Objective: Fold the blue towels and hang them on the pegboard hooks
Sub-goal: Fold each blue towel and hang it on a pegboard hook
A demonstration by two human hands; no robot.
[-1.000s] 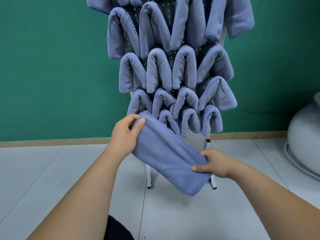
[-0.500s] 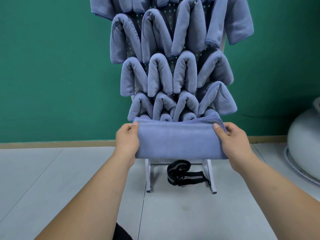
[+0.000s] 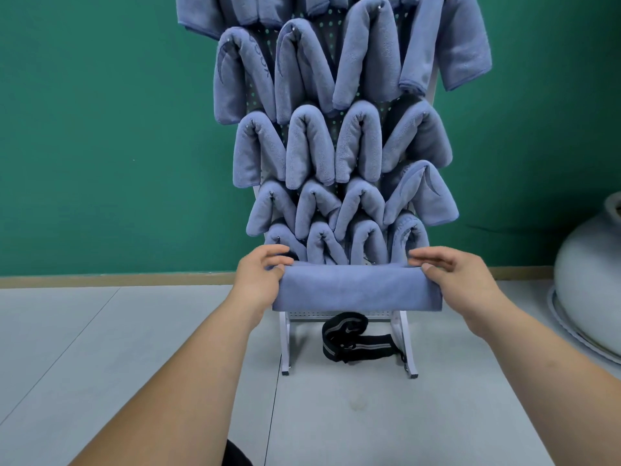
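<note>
Item: one folded towel (image 3: 349,292), blue, held level across the front of the pegboard (image 3: 265,37) at its lowest row, not yet on a hook. Left hand (image 3: 260,280) pinches the towel's left end, fingers curled over the top edge and thumb on the front. Right hand (image 3: 460,284) pinches the right end the same way, though its fingers lie straighter and looser. Below the pegboard, between its legs, lies a black strap (image 3: 353,341) on the floor. Above the held piece, hung towels (image 3: 312,146) fill the pegboard in packed rows, each draped over a hook, the bottom row just behind the held towel's upper edge. Whether a free hook remains at the foot of the pegboard cannot be told. Risks, as judged: the light right-hand pinch may let the fold fall open. Pushing in may knock a bottom-row neighbour off its hook. A towel hung this low may slip off onto the strap.
</note>
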